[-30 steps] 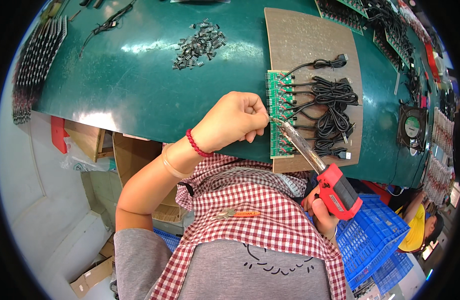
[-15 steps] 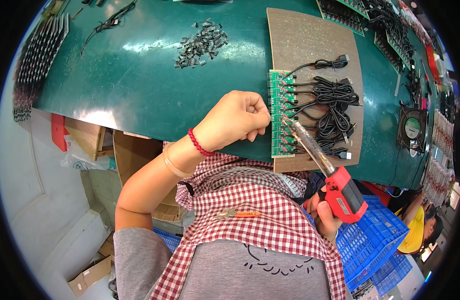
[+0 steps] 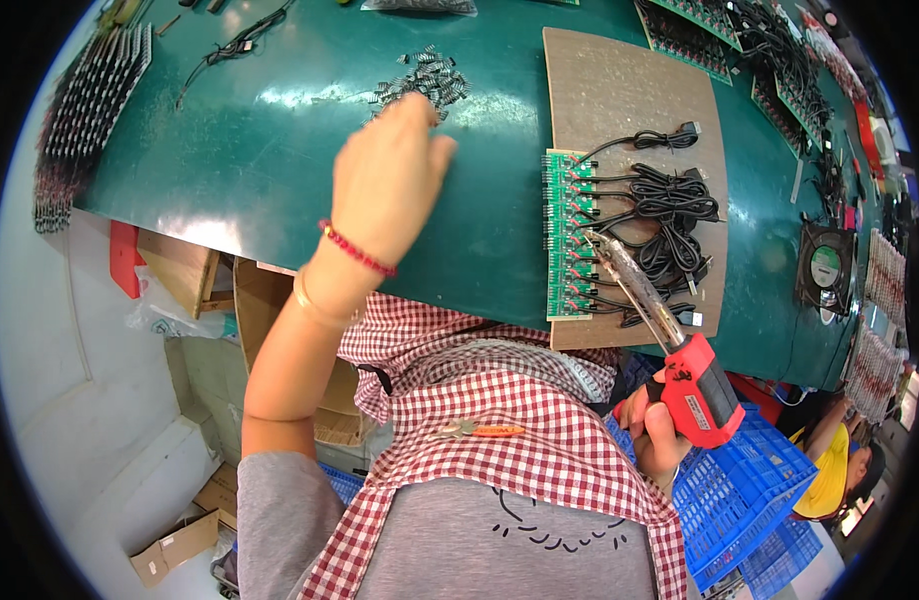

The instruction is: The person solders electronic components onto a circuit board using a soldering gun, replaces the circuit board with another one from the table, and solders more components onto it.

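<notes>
Red-and-white checked cloth, an apron (image 3: 540, 420), lies along the table's (image 3: 470, 240) near edge, which runs from far left to near right. Below that edge at right, blue plastic crates (image 3: 740, 480) sit close to the right hand (image 3: 662, 432), their contents hard to make out. Its fingers are wrapped around the red handle of a soldering iron (image 3: 705, 400), which slants far and left to the right side of a green circuit-board strip (image 3: 568, 240); whether its tip touches, I cannot tell. That strip lies along the left edge of a brown board (image 3: 630, 85), whose near edge almost meets the table's. Bundled black cables (image 3: 670, 195) cover the board's right side, hemming in the iron. Green tabletop stretches left from the strip. Farther off, the left hand (image 3: 385, 185) reaches over a heap of small black connectors (image 3: 438, 80), fingers curled downward, tips hidden, so any grip cannot be told. Beyond, at the far edge, lies a clear bag (image 3: 420, 6) of dark contents.
</notes>
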Available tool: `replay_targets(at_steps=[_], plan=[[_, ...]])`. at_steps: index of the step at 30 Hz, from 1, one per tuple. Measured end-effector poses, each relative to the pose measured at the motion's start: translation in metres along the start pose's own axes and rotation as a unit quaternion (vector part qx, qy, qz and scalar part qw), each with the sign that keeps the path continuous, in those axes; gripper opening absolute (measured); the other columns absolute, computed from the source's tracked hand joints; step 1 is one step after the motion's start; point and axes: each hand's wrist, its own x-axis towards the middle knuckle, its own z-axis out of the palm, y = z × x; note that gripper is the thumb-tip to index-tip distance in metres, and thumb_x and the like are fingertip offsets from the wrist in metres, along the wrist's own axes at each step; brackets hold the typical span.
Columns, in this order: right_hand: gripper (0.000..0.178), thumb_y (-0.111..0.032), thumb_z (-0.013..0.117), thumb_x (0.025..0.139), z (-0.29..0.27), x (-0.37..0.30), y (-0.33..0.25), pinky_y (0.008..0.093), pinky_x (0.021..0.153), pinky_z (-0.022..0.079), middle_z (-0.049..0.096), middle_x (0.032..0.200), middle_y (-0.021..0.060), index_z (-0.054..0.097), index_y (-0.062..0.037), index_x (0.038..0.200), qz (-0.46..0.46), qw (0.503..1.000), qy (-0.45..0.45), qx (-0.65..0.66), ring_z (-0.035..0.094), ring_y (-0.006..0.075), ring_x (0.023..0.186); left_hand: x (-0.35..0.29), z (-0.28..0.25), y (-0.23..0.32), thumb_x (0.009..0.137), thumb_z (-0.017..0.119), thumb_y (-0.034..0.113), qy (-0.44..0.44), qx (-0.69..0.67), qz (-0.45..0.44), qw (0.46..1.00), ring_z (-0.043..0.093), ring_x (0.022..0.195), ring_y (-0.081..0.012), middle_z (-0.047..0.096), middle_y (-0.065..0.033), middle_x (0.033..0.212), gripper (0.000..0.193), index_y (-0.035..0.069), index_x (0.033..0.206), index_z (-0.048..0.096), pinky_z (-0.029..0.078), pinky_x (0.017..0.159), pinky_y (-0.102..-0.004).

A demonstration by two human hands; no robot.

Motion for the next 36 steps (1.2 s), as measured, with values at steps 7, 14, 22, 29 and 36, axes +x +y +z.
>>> replay_targets(at_steps=[7, 14, 22, 29, 36], plan=[[0.036, -0.016, 0.051, 0.086, 0.001, 0.0, 0.003, 0.0292, 0.048, 0.038, 0.046, 0.062, 0.0067, 0.037, 0.0004, 0.115, -0.042, 0.999, -0.015, 0.011, 0.04, 0.0129, 0.049, 0.011, 0.0, -0.022, 0.078, 0.06, 0.008, -0.001, 0.132, 0.02, 0.991, 0.061, 0.063, -0.0266, 0.06, -0.0127, 0.068, 0.012, -0.002, 0.075, 0.054, 0.046, 0.057, -0.0368], [0.043, -0.003, 0.058, 0.081, 0.035, 0.023, -0.024, 0.0314, 0.059, 0.047, 0.052, 0.076, 0.0105, 0.035, -0.0008, 0.117, -0.042, 0.999, -0.016, 0.003, 0.052, 0.0156, 0.061, -0.037, -0.021, 0.06, 0.086, 0.055, 0.003, -0.358, -0.558, -0.143, 0.735, 0.06, 0.056, -0.0094, 0.061, -0.0068, 0.071, 0.004, 0.0, 0.085, 0.053, 0.048, 0.045, -0.0201], [0.045, 0.006, 0.058, 0.079, 0.045, 0.036, -0.031, 0.025, 0.067, 0.045, 0.051, 0.091, 0.0081, 0.037, -0.003, 0.118, -0.045, 0.988, -0.128, -0.075, 0.051, 0.0119, 0.077, -0.089, -0.008, 0.091, 0.089, 0.056, 0.007, -0.388, -0.698, -0.204, 0.566, 0.061, 0.066, -0.0101, 0.06, -0.0062, 0.076, 0.01, 0.0, 0.092, 0.05, 0.048, 0.049, -0.0199], [0.029, 0.004, 0.058, 0.08, 0.052, 0.038, -0.034, 0.0232, 0.064, 0.043, 0.053, 0.084, 0.0052, 0.045, 0.0011, 0.106, -0.054, 0.986, -0.1, -0.123, 0.05, 0.0101, 0.073, -0.089, -0.016, 0.09, 0.085, 0.059, 0.004, -0.253, -0.481, 0.038, 0.839, 0.061, 0.061, -0.0105, 0.061, -0.007, 0.074, 0.007, -0.001, 0.089, 0.056, 0.047, 0.049, -0.023], [0.018, 0.005, 0.057, 0.08, 0.052, 0.039, -0.036, 0.0228, 0.063, 0.041, 0.053, 0.082, 0.0042, 0.051, 0.0011, 0.097, -0.04, 0.985, -0.114, -0.127, 0.05, 0.0097, 0.072, -0.08, -0.014, 0.088, 0.076, 0.061, 0.001, -0.268, -0.436, 0.067, 0.856, 0.06, 0.057, -0.0142, 0.061, -0.0065, 0.069, 0.007, 0.001, 0.082, 0.058, 0.047, 0.05, -0.0245]])
